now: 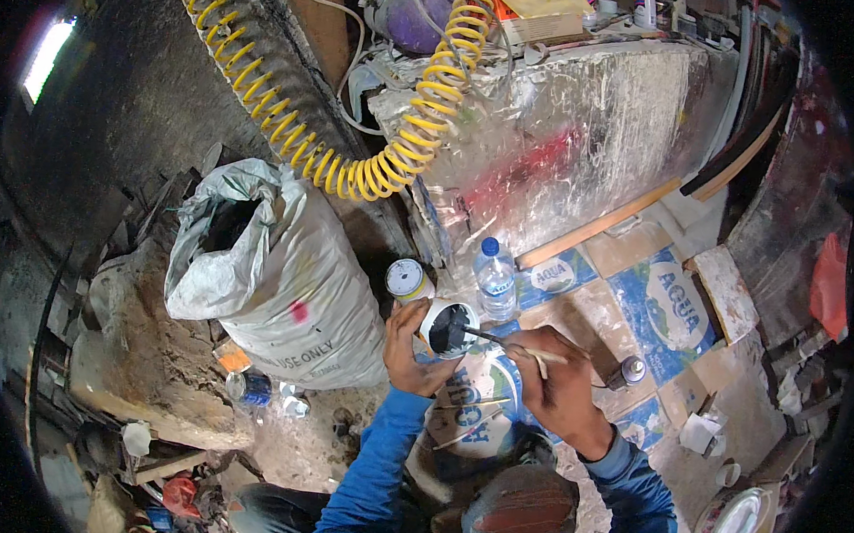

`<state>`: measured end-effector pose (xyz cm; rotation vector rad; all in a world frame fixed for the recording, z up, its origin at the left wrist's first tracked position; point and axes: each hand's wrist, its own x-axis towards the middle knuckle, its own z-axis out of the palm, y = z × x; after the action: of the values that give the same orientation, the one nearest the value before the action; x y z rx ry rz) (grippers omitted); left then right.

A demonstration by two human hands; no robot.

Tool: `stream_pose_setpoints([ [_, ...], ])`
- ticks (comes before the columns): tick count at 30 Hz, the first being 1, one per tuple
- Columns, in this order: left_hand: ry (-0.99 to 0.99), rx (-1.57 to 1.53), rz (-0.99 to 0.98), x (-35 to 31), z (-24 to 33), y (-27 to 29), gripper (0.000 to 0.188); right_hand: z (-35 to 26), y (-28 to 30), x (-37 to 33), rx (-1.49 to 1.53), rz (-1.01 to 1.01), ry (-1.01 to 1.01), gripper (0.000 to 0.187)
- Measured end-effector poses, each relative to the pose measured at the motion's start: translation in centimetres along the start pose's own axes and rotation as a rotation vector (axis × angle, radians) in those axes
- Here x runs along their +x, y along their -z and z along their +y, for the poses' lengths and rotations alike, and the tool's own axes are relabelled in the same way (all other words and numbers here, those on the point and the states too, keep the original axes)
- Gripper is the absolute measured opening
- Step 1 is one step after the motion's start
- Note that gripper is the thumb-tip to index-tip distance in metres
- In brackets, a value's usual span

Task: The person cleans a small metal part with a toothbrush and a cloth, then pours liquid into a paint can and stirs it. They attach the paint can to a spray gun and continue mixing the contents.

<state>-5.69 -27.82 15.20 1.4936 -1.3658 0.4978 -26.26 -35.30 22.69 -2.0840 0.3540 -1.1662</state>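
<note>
My left hand (410, 354) is wrapped round a small white cup (431, 316), which is tilted so that its inside shows. Black paint (447, 330) coats the inside. Between the fingers of my right hand (563, 392) is a thin paintbrush (536, 352), its dark end reaching into the cup over the rim. Just beyond the cup stands a round tin (406, 280) with a pale top. A clear water bottle (496, 281) with a blue cap is upright to the right of the tin. Flattened printed cardboard (577, 311) lies under and around these things.
A large white woven sack (288, 279) stands at the left, its mouth gaping. A yellow coiled air hose (393, 160) hangs across the far side. On the right are a small spray can (633, 370) and a white bucket (732, 521). A wooden strip (600, 224) lies along the paint-smeared panel (566, 139).
</note>
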Motion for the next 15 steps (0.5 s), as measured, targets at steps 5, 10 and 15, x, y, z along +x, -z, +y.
stream_pose_setpoints([
  [5,0.077,-0.041,-0.068,-0.2,0.0,0.7,0.081,-0.9,0.3,0.7,-0.032,-0.104,-0.022,0.014],
  [10,0.155,-0.125,-0.077,-0.8,-0.2,0.6,0.08,-1.4,1.3,1.1,-0.147,0.005,0.122,0.016],
  [15,0.217,-0.185,-0.054,-1.1,-0.3,0.2,0.081,-1.5,1.4,1.1,-0.019,0.126,0.058,0.011],
])
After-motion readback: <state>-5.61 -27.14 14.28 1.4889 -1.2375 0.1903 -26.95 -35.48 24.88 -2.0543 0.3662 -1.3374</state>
